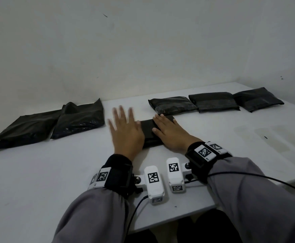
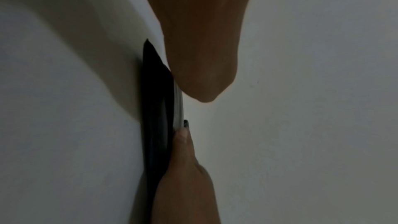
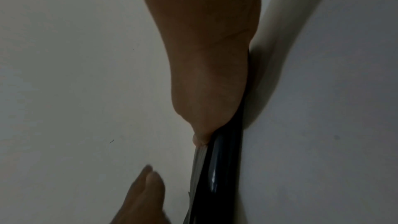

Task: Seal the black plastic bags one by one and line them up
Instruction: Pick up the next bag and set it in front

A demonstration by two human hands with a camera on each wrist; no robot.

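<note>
A black plastic bag (image 1: 148, 130) lies flat on the white table (image 1: 55, 172) in front of me. My right hand (image 1: 167, 130) presses down on its right half with straight fingers. My left hand (image 1: 124, 127) hovers flat at the bag's left end, fingers spread and blurred. In the left wrist view the bag (image 2: 157, 108) shows edge-on with a pale strip along it. The right wrist view shows my palm (image 3: 211, 74) lying on the bag (image 3: 221, 168). Three sealed bags (image 1: 213, 101) sit in a row at the back right. Two unsealed bags (image 1: 59, 121) lie at the back left.
The table meets a pale wall (image 1: 143, 41) close behind the bags. Its front edge (image 1: 178, 218) runs near my sleeves, and cables trail off the wrist mounts. A bare stretch of tabletop (image 1: 248, 141) lies to the right of my hands.
</note>
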